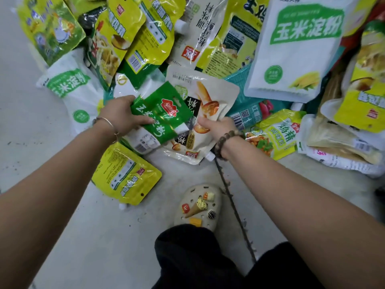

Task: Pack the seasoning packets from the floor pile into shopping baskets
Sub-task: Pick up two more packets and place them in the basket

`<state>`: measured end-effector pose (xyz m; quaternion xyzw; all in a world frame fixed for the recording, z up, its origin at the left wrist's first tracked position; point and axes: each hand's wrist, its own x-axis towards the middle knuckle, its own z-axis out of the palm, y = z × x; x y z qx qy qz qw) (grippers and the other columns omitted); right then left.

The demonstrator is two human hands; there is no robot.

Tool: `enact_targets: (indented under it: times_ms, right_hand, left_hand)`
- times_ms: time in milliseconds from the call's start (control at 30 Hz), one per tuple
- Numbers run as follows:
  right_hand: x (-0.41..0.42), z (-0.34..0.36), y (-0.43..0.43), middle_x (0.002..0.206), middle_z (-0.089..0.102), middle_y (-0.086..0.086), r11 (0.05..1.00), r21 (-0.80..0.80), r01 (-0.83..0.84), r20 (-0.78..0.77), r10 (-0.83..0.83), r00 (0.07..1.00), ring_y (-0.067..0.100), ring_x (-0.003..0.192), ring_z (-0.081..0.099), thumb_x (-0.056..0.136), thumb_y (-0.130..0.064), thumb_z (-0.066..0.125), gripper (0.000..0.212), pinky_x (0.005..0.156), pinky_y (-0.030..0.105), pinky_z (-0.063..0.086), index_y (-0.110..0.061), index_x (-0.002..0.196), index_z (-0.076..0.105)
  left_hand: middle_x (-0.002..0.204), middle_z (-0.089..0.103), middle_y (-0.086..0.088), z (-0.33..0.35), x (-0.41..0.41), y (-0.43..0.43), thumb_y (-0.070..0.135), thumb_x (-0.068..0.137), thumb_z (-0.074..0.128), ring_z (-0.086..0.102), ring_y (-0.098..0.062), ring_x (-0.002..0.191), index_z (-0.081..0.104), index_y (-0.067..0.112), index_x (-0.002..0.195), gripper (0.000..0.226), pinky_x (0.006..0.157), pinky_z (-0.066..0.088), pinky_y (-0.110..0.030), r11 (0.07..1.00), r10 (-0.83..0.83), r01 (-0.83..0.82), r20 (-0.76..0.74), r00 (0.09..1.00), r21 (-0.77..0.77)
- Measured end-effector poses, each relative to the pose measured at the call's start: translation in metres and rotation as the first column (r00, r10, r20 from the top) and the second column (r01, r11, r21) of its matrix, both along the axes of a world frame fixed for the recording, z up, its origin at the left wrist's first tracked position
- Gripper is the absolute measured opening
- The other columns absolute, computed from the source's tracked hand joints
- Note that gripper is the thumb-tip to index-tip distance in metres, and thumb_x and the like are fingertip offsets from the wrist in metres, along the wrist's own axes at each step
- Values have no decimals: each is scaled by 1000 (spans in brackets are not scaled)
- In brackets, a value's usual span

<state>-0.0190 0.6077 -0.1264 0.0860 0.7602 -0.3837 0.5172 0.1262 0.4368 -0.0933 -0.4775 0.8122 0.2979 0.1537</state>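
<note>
A pile of seasoning packets (145,38) covers the floor ahead of me. My left hand (118,116) grips a green and white starch packet (164,115) at its left edge, thumb on top. My right hand (218,126) pinches the right side of a beige spouted pouch with mushroom pictures (210,97), which lies under the green packet. A yellow packet (125,176) lies flat on the floor just below my left wrist. No shopping basket is in view.
A big white corn starch bag (295,49) leans at the upper right. More yellow packets (273,134) and pale bags (337,147) lie to the right. My clog with charms (198,207) stands on the grey floor (104,247) in front of the pile.
</note>
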Motion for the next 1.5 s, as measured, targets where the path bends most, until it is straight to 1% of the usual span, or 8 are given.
enact_targets:
  times_ms: [100, 333, 533, 700, 833, 933, 1033, 1500]
  right_hand:
    - [-15, 9, 7, 106, 67, 9, 1000, -17, -7, -52, 6, 999, 27, 98, 63, 75, -35, 76, 46, 92, 42, 50, -6, 109, 63]
    - [-50, 35, 34, 96, 69, 9, 996, -83, -46, -212, 28, 977, 26, 89, 66, 79, -29, 73, 31, 84, 38, 53, -5, 97, 66]
    - [-82, 63, 69, 94, 69, 8, 991, -135, -1, -342, -46, 938, 22, 85, 66, 78, -27, 75, 34, 75, 32, 53, -1, 96, 64]
    - [-102, 106, 102, 91, 68, -1, 965, -260, 17, -464, -141, 875, 10, 78, 65, 79, -17, 73, 22, 69, 23, 53, -13, 98, 62]
    - [-114, 142, 135, 81, 63, -10, 933, -356, 52, -546, -253, 799, -2, 63, 59, 82, -12, 70, 17, 51, 7, 46, -17, 92, 57]
    - [-123, 168, 156, 83, 66, -7, 932, -358, 49, -603, -271, 750, -2, 54, 59, 83, -16, 70, 19, 45, 13, 46, -26, 82, 54]
    - [-129, 203, 176, 92, 69, -5, 935, -344, 83, -666, -305, 681, 8, 69, 65, 83, -20, 70, 20, 57, 25, 53, -29, 81, 53]
    - [-148, 380, 279, 80, 68, -16, 885, -374, 277, -766, -463, 447, -7, 64, 65, 86, -19, 65, 6, 55, 12, 52, -24, 89, 63]
  left_hand:
    - [105, 66, -20, 4, -7, 14, 54, 58, 72, 62, -35, 95, 59, 2, 111, 75, 80, 50, -43, 1000, 26, -26, -89, 996, 0]
    - [80, 63, -16, 20, -16, 52, 31, 78, 73, 59, -29, 74, 61, -2, 94, 38, 63, 45, -38, 994, 98, -110, -314, 944, -20]
    - [83, 62, -3, 44, -35, 93, 25, 84, 68, 55, 9, 58, 66, 10, 93, 18, 56, 42, -10, 954, 280, -296, -465, 840, 41]
    - [82, 61, -10, 69, -65, 121, 37, 83, 66, 56, -19, 78, 60, 12, 75, 27, 70, 42, -31, 910, 404, -393, -489, 773, 131]
    - [103, 59, -7, 91, -90, 139, 43, 85, 63, 58, -22, 88, 59, -4, 109, 53, 75, 37, -23, 901, 434, -368, -539, 722, 232]
    - [116, 64, -14, 112, -108, 149, 64, 64, 64, 60, -32, 108, 61, 3, 112, 78, 95, 46, -46, 869, 490, -324, -557, 671, 374]
    - [105, 68, -11, 141, -124, 158, 47, 77, 65, 64, -32, 98, 63, 14, 91, 36, 91, 48, -54, 843, 520, -266, -585, 622, 467]
    - [62, 63, 5, 303, -213, 221, 6, 89, 53, 57, -3, 43, 57, 10, 86, 6, 39, 41, -13, 771, 395, 205, -705, 590, 603]
